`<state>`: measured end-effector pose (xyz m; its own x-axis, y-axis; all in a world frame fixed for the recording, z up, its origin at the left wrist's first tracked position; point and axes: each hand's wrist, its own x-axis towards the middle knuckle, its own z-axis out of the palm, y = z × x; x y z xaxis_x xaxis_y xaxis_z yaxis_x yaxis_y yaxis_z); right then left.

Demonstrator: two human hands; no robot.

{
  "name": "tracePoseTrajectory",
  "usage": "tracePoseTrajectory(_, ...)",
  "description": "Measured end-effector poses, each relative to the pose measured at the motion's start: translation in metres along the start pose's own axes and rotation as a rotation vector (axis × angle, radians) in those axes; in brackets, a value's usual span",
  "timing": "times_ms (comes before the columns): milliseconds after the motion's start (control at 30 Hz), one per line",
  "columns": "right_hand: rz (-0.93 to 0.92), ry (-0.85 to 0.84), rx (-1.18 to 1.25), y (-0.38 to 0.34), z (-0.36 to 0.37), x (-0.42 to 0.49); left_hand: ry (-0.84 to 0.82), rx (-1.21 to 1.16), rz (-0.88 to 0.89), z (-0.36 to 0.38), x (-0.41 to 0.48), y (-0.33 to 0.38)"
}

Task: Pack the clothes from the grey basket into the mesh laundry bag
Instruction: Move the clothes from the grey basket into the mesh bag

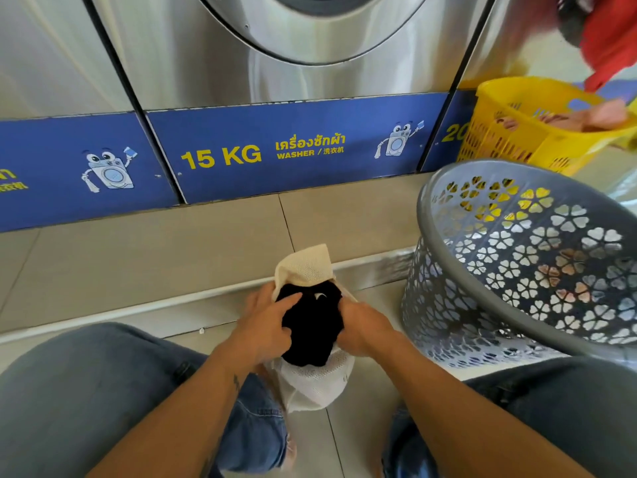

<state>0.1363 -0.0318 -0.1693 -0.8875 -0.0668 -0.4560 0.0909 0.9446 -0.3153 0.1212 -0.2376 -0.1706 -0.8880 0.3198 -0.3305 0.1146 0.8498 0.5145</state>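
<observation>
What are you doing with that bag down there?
A person crouched by the washer is stuffing a black garment into a white mesh bag on the floor. The left hand and right hand both grip the garment at the bag's mouth, and much of it sticks out. The grey basket sits just to the right.

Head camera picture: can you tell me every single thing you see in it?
mesh laundry bag: one, cream-white, low centre
black garment: one, black, in the bag's mouth
grey basket: one, grey, right, tilted
yellow basket: one, yellow, behind the grey basket
washers: three partly seen, steel and blue, along the back
red cloth: one, red, top right corner
left hand: one, grips the black garment
right hand: one, grips the garment's right side
</observation>
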Motion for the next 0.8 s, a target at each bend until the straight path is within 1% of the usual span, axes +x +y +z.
tracePoseTrajectory(100, -0.029, -0.070, -0.274, 0.004, 0.009, -0.014, -0.029, 0.158, 0.008, 0.003, -0.005, 0.005)
tracePoseTrajectory(200, -0.035, -0.057, -0.342, 0.012, 0.015, -0.020, -0.032, 0.271, 0.023, 0.011, -0.009, 0.014)
tracePoseTrajectory(267, -0.034, -0.024, -0.297, 0.017, 0.015, -0.023, 0.015, 0.351, 0.052, 0.021, -0.011, 0.019)
tracePoseTrajectory(367, -0.004, 0.040, -0.115, 0.023, 0.013, -0.026, 0.103, 0.432, 0.081, 0.036, -0.011, 0.022)
tracePoseTrajectory(467, 0.052, 0.077, 0.012, 0.029, 0.014, -0.026, 0.146, 0.503, 0.080, 0.044, -0.008, 0.026)
tracePoseTrajectory(533, 0.101, 0.051, 0.045, 0.031, 0.016, -0.027, 0.166, 0.524, 0.081, 0.045, -0.003, 0.030)
tracePoseTrajectory(600, 0.113, 0.004, 0.095, 0.033, 0.019, -0.027, 0.189, 0.534, 0.099, 0.046, 0.003, 0.033)
tracePoseTrajectory(700, 0.052, -0.086, 0.171, 0.038, 0.021, -0.025, 0.209, 0.529, 0.104, 0.048, 0.013, 0.040)
tracePoseTrajectory(800, 0.014, -0.155, 0.330, 0.042, 0.022, -0.027, 0.230, 0.499, 0.082, 0.048, 0.020, 0.045)
